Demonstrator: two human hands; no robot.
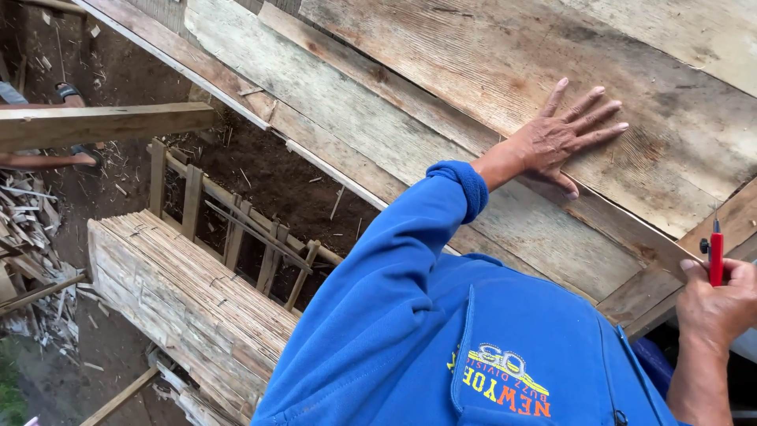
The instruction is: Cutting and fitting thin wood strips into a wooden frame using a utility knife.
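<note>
While one hand [564, 138] presses planks [505, 87], another hand [719, 304] grips one pen [716, 252].

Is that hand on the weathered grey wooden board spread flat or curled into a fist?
Spread flat. The left hand lies palm down on the weathered grey wooden board, fingers straight and fanned apart.
</note>
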